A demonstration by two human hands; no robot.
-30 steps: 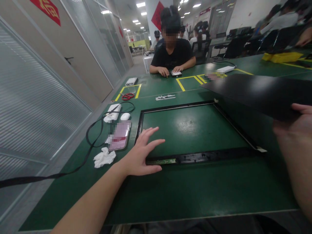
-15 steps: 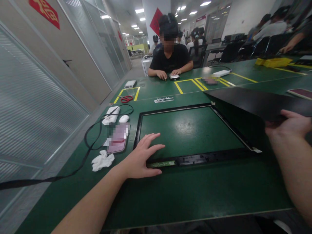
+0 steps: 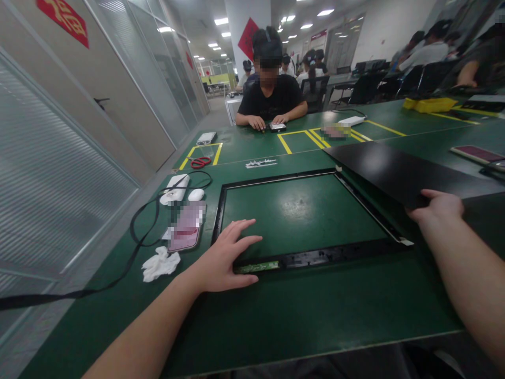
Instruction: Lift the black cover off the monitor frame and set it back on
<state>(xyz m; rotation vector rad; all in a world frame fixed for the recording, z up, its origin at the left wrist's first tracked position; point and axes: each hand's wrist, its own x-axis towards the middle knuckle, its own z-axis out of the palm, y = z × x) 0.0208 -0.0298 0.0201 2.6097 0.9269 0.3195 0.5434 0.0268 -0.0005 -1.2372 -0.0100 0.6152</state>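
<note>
A thin black rectangular frame lies flat on the green table. Over its near left corner is my left hand, fingers spread; whether it touches the frame I cannot tell. A green circuit board strip shows on the frame's near bar, beside my left thumb. To the right, my right hand grips the near edge of a flat black panel, thumb on top and the other fingers hidden beneath. The panel is tilted, its far left corner close to the frame's far right corner.
On the left are a pink phone, a crumpled tissue, a white case, a white mouse-like object and a black strap. Red-handled scissors lie farther back. Another person sits opposite; another phone lies right.
My right hand has moved left with the black panel, which now lies lower and flatter beside the frame. My left hand stays over the frame's corner. The camera view has shifted slightly.
</note>
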